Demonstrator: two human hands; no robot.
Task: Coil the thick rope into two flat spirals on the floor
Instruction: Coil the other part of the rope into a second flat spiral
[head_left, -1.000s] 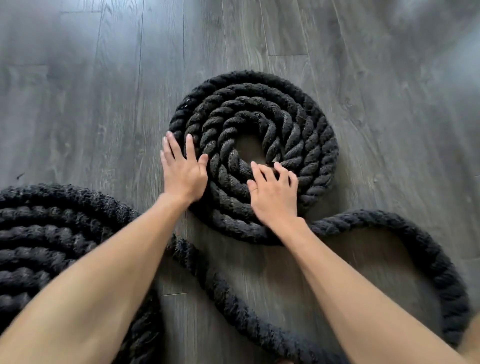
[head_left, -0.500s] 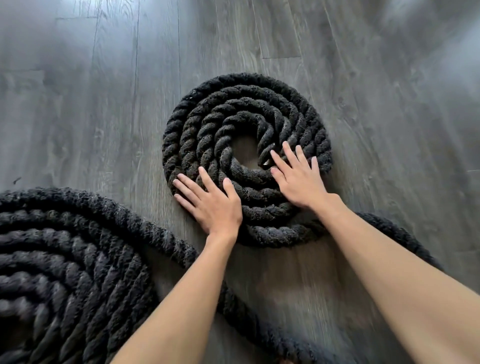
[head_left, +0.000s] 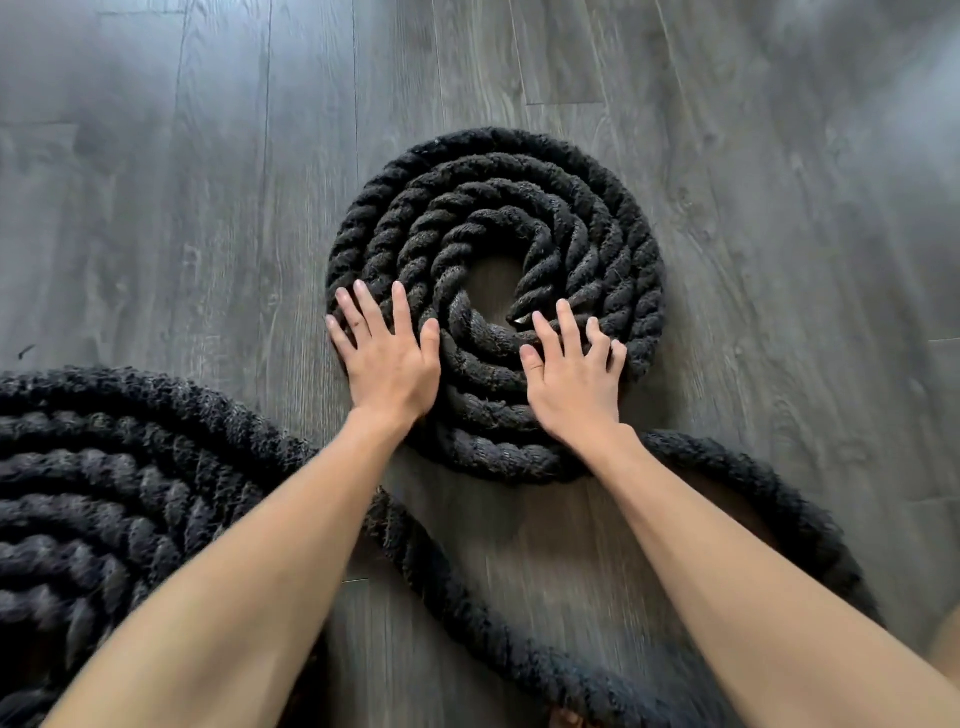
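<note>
At your far left the larger spiral (head_left: 88, 499) of black rope lies flat on the grey wood floor (head_left: 156, 208), running out of view at the edge. Your left hand (head_left: 387, 358) presses palm-down, fingers spread, on the lower-left rim of the smaller spiral (head_left: 493, 218), and your right hand (head_left: 574, 384) lies flat on its lower coils, fingers slightly apart. From there the loose rope (head_left: 769, 499) loops right and back below your arms toward the larger spiral.
</note>
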